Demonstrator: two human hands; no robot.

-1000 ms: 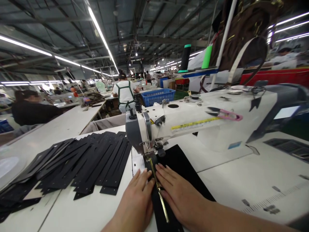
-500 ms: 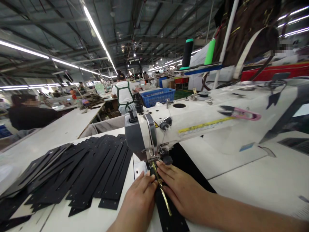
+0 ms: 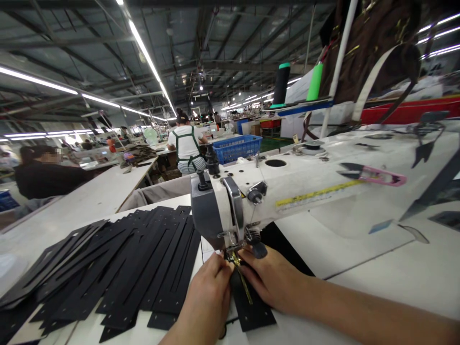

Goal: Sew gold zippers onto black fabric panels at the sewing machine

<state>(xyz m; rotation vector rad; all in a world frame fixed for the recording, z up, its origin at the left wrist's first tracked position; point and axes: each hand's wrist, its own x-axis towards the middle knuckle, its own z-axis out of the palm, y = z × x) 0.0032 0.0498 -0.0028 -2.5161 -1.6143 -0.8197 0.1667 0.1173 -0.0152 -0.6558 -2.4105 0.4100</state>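
Observation:
A black panel (image 3: 253, 311) with a gold-toothed zipper (image 3: 245, 285) along its middle lies under the needle end of a white sewing machine (image 3: 309, 191). My left hand (image 3: 210, 292) is closed, its fingers curled and pinched at the panel's left edge beside the zipper, close to the presser foot. On the other side, my right hand (image 3: 275, 275) rests with fingers stretched out over the panel, pressing it down. Its fingertips are partly hidden below the machine head. The far part of the panel shows behind the machine's needle end.
Several black slotted pieces (image 3: 143, 258) lie overlapped on the table to the left. Pink-handled thread snips (image 3: 383, 175) sit on the machine arm. Thread cones (image 3: 281, 86) stand behind it. Beyond are a blue crate (image 3: 237, 148) and a co-worker (image 3: 187, 143) facing away.
My left hand's fingers have curled in closer to the presser foot. The panel and zipper have moved forward under the machine, with my right hand following. The view has shifted slightly.

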